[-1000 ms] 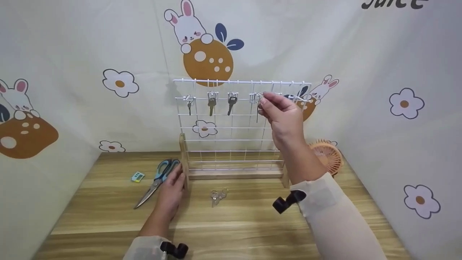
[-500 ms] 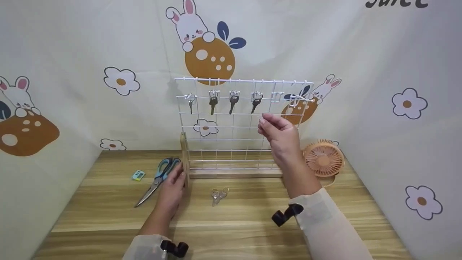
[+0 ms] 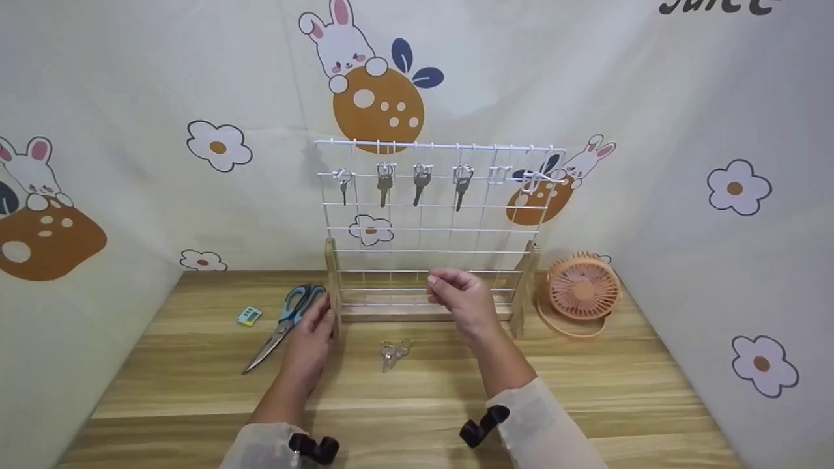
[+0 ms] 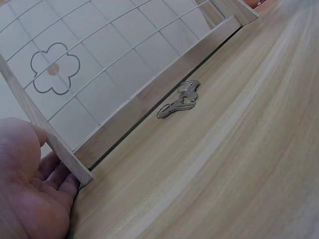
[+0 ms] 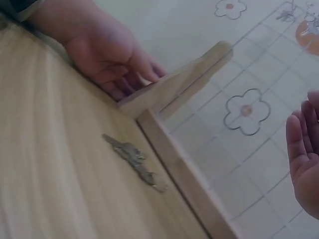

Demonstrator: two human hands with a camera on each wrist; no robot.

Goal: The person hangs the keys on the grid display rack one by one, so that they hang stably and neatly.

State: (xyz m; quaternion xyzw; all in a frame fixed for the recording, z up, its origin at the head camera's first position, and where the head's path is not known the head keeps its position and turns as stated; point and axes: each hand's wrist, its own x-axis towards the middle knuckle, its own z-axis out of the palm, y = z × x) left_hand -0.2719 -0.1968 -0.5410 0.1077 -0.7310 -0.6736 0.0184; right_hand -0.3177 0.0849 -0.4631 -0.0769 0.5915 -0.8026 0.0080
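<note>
A white wire grid rack [image 3: 433, 251] stands on wooden legs, with several keys [image 3: 422, 184] hanging by rings from its upper hooks. My left hand [image 3: 311, 348] holds the rack's left wooden upright [image 4: 60, 144] from the outer side, its fingers partly hidden behind the wood in the left wrist view. In front of the grid's lower part is my right hand [image 3: 466, 303], fingers loosely bent and nothing visible in them. Two small keys with rings [image 3: 393, 355] lie together on the table before the rack's base, below and left of the right hand.
Scissors [image 3: 287, 326] with blue-black handles lie just left of my left hand. Farther left is a small light-blue item [image 3: 249, 316]. An orange fan [image 3: 583, 290] stands right of the rack. Unused hooks [image 3: 500, 174] sit at the grid's upper right.
My right hand has let go of the fourth key, which hangs on its hook, and has come down and left toward the table. The left hand has stayed at the upright.
</note>
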